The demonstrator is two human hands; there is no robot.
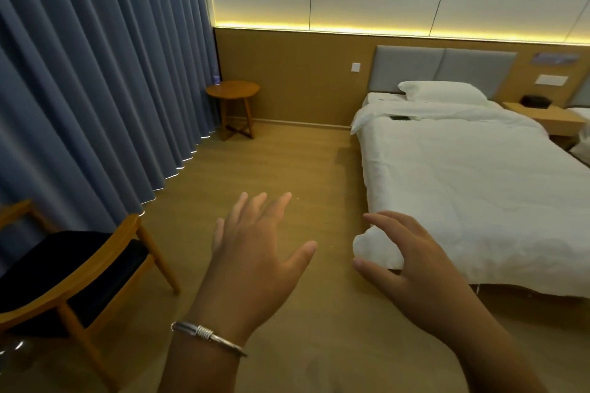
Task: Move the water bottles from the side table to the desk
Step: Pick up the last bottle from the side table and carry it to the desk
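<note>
A round wooden side table [236, 89] stands far off by the blue curtain, against the back wall. One clear water bottle [216, 75] with a blue label stands at its left edge, partly against the curtain. My left hand [255, 252] is held out in front of me over the floor, fingers spread and holding nothing; a metal bangle circles its wrist. My right hand [405, 262] hovers beside it near the bed's corner, fingers loosely bent and empty. Both hands are far from the side table. No desk is in view.
A bed [479, 175] with white bedding fills the right side, a dark flat object lying on it near the pillow. A wooden chair [73, 277] with a dark seat stands at the lower left. Blue curtains [95, 73] line the left. Bare wooden floor [271, 163] runs to the side table.
</note>
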